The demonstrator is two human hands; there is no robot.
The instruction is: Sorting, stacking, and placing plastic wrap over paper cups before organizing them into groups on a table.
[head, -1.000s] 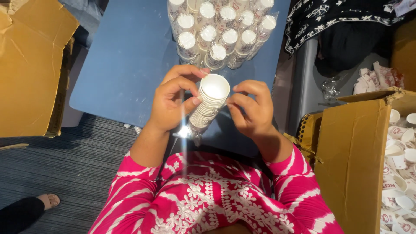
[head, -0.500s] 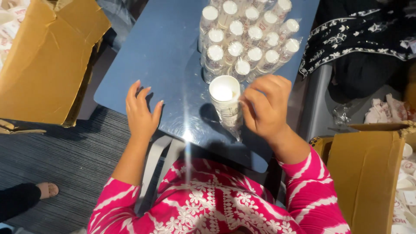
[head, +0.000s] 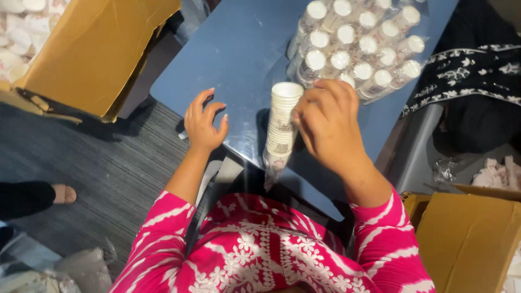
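Note:
My right hand point(head: 328, 127) grips a tall stack of white paper cups point(head: 281, 125) in a clear plastic sleeve, standing upright on the blue table point(head: 244, 49). The sleeve's loose end hangs off the near table edge. My left hand point(head: 203, 122) rests on the table to the left of the stack, fingers spread, holding nothing. Several more sleeved stacks of white cups point(head: 358, 46) stand grouped at the far side of the table, just beyond my right hand.
An open cardboard box point(head: 92, 54) lies on the floor at left. Another cardboard box point(head: 469, 239) stands at lower right. Dark patterned cloth point(head: 472, 70) lies on a grey surface at right. A person's sandalled foot point(head: 59, 193) is at far left on the grey carpet.
A second ago both hands held the stack, tilted towards me. My left hand let go and went to the table; my right hand stood the stack upright.

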